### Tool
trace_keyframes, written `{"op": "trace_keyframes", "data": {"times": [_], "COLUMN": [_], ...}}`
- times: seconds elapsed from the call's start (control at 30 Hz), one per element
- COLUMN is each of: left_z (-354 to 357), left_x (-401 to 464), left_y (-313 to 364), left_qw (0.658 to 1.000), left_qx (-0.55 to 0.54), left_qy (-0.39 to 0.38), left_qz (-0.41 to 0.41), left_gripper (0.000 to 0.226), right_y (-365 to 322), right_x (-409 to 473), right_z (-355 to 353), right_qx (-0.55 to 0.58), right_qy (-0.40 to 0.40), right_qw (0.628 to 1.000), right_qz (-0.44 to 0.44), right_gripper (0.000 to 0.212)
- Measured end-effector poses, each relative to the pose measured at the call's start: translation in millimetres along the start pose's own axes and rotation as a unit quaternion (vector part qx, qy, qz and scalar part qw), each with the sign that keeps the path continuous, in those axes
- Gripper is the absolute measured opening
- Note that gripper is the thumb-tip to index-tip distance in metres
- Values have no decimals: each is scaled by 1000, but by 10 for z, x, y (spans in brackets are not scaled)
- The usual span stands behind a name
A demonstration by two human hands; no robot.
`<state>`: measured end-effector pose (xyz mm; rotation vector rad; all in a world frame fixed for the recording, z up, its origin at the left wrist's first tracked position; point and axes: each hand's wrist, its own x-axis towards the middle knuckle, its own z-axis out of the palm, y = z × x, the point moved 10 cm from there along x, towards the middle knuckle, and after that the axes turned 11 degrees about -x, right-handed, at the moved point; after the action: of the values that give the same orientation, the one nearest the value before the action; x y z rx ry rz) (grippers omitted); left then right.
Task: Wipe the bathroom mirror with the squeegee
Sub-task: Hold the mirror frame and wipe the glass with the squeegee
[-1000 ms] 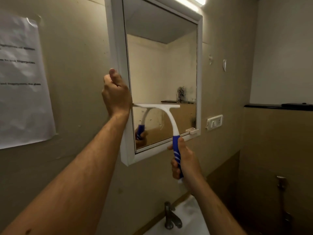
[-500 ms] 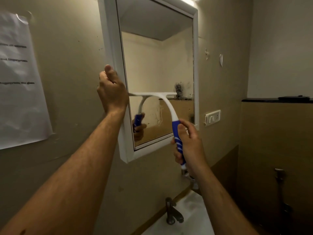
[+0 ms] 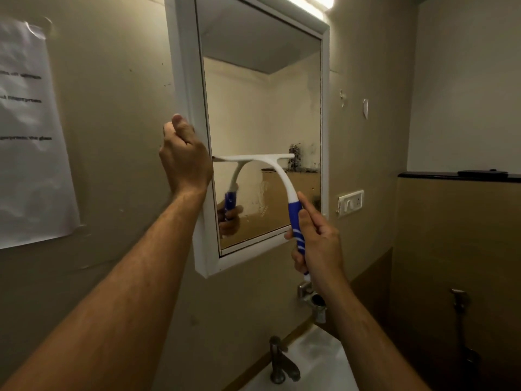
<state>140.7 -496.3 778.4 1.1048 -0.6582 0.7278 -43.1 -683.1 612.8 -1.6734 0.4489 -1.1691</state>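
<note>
A white-framed mirror (image 3: 262, 108) hangs on the beige wall, its glass smeared in the lower half and spotted black near the right edge. My left hand (image 3: 183, 162) grips the frame's left side at mid-height. My right hand (image 3: 318, 241) is closed around the blue handle of a white squeegee (image 3: 277, 176). Its blade lies level against the glass, a little below the middle. The lower glass reflects the handle and my hand.
A printed paper sheet (image 3: 31, 136) is taped to the wall at left. Below are a tap (image 3: 279, 362) and a white basin (image 3: 313, 362). A switch plate (image 3: 351, 203) sits right of the mirror, a tube light (image 3: 307, 2) above it, a dark ledge (image 3: 459, 176) at right.
The squeegee blade has risen on the glass from near the bottom to just under the middle. My right hand rose with it. My left hand stays on the frame.
</note>
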Motion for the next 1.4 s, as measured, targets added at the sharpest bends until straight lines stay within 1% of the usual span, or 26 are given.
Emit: {"op": "trace_keyframes", "data": {"times": [0.13,0.2,0.27,0.37,0.47,0.57,0.7,0.77,0.87,0.97,1.07,1.2,1.3,1.4], "left_z": [-12,-16,-4,-1,-5,-12,-18,-15,-16,-16,-16,-25,-20,-21], "left_x": [-1,-6,-7,-3,-10,-15,-5,-6,-8,-3,1,-9,-17,-23], "left_y": [-20,-12,-2,-12,-9,-7,0,-2,-13,-18,-16,-19,-23,-16], "left_qw": [1000,1000,1000,1000,1000,1000,1000,1000,1000,1000,1000,1000,1000,1000], "left_qx": [0,1,0,-1,0,5,13,15,12,13,14,17,24,23], "left_qy": [9,10,5,5,7,10,15,16,15,11,9,11,14,16], "left_qz": [1,-3,-3,-5,-4,-5,2,0,-4,-7,-7,-6,-6,-6], "left_gripper": [34,33,33,33,33,33,34,35,42,41,34,33,32,32], "right_y": [426,547,503,224,37,141,521,583,417,179,124,401,629,610], "right_x": [-216,-246,-195,-28,90,15,-198,-252,-213,-71,-3,-170,-303,-324], "right_z": [-13,-35,-39,44,105,110,98,79,27,60,86,61,41,10], "right_qx": [-14,-19,-21,-2,0,5,2,3,-5,2,5,-17,-12,-12], "right_qy": [-15,-26,-35,-57,-64,-69,-68,-67,-47,-42,-40,-28,-25,-25], "right_qw": [1000,999,999,998,998,997,996,996,999,999,999,999,998,998], "right_qz": [24,38,32,11,15,22,53,51,24,8,11,35,60,59], "right_gripper": [42,42,39,37,47,58,56,52,38,27,29,37,39,39]}}
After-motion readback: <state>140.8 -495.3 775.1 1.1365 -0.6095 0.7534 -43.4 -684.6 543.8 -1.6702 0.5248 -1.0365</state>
